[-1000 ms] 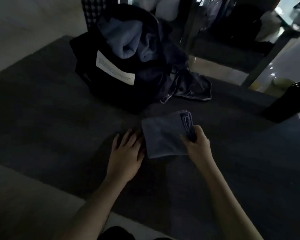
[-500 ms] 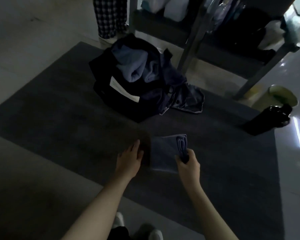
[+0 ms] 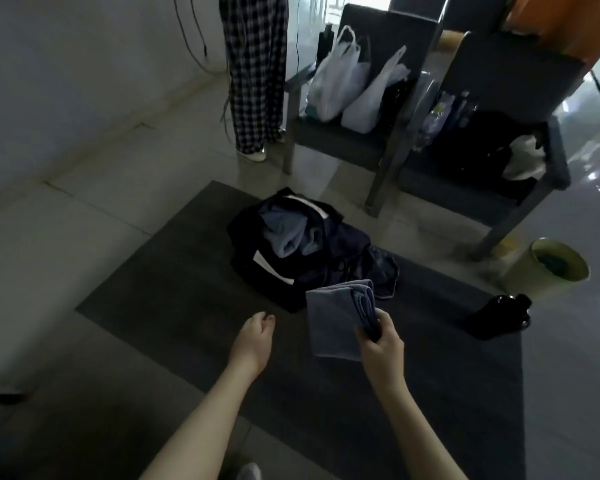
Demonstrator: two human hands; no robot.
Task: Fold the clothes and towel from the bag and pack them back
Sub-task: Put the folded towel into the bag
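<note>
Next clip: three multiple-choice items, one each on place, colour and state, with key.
1. The dark bag sits: A on a chair; B on the grey mat; C in the bin.
2. The folded towel is: A blue; B white; C red.
3. The left hand: A grips the towel; B rests on the bag; C holds nothing.
Key: 1 B, mat shows around it. 2 A, it reads blue in the right hand's grip. 3 C, its fingers hang loose, apart from the towel.

Right hand [image 3: 378, 344] has lifted the folded towel [image 3: 333, 320]; left hand [image 3: 253, 337] drew away.
</note>
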